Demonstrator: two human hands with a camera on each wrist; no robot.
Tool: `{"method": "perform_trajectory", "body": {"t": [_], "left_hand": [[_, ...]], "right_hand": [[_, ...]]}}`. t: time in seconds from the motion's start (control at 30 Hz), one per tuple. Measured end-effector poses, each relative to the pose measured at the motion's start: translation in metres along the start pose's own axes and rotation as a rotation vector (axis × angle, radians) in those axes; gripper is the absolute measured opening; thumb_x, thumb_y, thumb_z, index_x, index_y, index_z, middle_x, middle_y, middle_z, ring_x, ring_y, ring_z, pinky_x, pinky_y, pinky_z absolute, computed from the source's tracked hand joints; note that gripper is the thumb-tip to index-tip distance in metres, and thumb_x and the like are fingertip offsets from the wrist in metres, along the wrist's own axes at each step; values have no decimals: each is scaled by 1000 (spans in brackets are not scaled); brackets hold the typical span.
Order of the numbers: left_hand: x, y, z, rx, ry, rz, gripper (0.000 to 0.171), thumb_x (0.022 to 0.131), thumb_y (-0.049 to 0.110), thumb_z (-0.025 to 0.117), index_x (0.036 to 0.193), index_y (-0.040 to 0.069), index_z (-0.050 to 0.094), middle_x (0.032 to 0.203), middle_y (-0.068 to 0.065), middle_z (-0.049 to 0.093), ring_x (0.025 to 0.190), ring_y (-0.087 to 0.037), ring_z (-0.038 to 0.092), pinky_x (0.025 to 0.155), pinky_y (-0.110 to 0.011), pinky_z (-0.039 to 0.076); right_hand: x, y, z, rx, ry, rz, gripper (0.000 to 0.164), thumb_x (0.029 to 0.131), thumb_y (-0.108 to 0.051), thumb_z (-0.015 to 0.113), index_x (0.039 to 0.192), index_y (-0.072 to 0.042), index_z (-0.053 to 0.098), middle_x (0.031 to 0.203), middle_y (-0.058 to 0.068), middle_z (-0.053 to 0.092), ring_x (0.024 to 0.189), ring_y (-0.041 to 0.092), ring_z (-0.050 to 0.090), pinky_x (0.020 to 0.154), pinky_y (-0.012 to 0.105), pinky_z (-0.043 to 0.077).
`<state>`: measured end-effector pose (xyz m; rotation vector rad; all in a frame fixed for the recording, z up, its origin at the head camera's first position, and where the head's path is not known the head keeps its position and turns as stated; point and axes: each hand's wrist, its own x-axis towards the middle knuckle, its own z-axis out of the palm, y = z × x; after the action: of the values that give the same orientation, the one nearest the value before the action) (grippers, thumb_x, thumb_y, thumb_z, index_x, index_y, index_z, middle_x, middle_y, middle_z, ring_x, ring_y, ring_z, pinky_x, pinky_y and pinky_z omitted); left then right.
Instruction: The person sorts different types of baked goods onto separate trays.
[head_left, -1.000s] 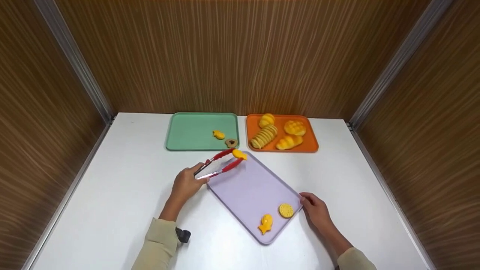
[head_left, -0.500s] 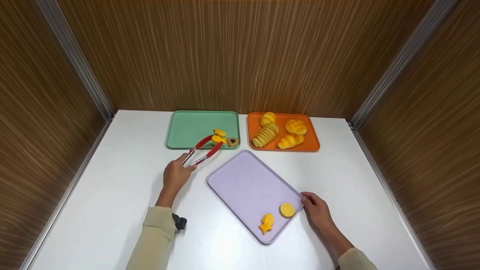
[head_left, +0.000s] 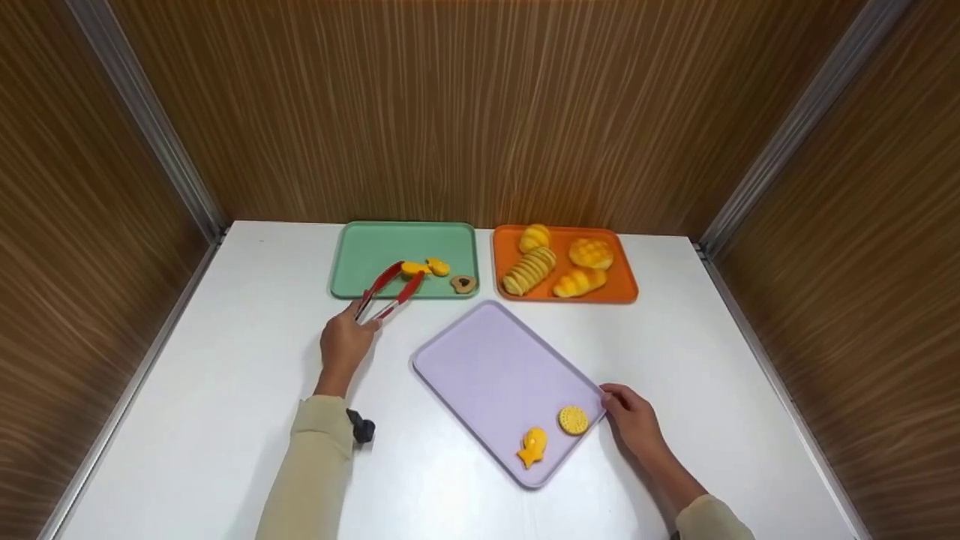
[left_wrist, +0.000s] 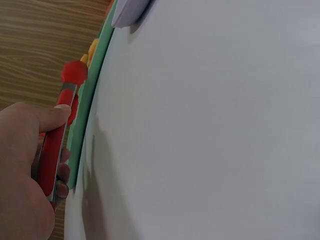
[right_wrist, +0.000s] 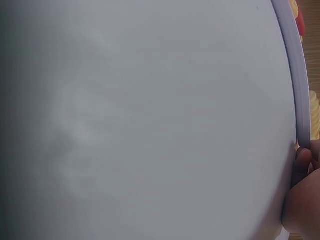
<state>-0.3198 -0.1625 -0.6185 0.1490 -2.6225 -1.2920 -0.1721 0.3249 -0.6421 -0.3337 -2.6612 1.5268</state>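
Observation:
My left hand (head_left: pixel 346 341) grips a pair of red-tipped metal tongs (head_left: pixel 391 294); in the left wrist view, the thumb lies along the red handle (left_wrist: pixel 54 155). Between the tongs' tips is a yellow fish-shaped cookie (head_left: pixel 413 268), over the green tray (head_left: pixel 375 251). Right beside it on that tray lies another yellow fish-shaped cookie (head_left: pixel 438 266). My right hand (head_left: pixel 634 420) pinches the right corner of the lilac tray (head_left: pixel 487 360), which sits at an angle. On it are a yellow fish-shaped cookie (head_left: pixel 532 448) and a round, dotted yellow cookie (head_left: pixel 573 421).
A brown cookie with a dark heart (head_left: pixel 463 284) lies in the green tray's front right corner. To its right, an orange tray (head_left: pixel 622 289) carries several breads, among them a twisted loaf (head_left: pixel 529 271). Wood-patterned panels (head_left: pixel 480 112) enclose the white table (head_left: pixel 225 375).
My left hand has carried the tongs and the fish-shaped cookie left and away from me, from above the lilac tray's far corner to the green tray. The right hand stays put.

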Motion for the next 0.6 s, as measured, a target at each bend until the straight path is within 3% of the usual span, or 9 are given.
{"method": "perform_trajectory", "body": {"t": [0.37, 0.6], "left_hand": [[16, 6, 8, -5, 10, -52, 60, 95, 27, 68, 146, 0, 50, 140, -24, 59, 124, -42, 58, 102, -53, 47], [19, 9, 12, -24, 29, -58, 68, 94, 28, 71, 148, -3, 45, 141, -26, 57, 127, -41, 57, 104, -52, 46]], "right_hand": [[1, -1, 1, -1, 14, -18, 24, 101, -16, 61, 123, -9, 69, 118, 10, 70, 111, 18, 59, 93, 20, 45], [1, -1, -1, 0, 7, 2, 26, 102, -19, 59, 124, -10, 68, 122, 9, 69, 115, 19, 57, 95, 21, 44]]}}
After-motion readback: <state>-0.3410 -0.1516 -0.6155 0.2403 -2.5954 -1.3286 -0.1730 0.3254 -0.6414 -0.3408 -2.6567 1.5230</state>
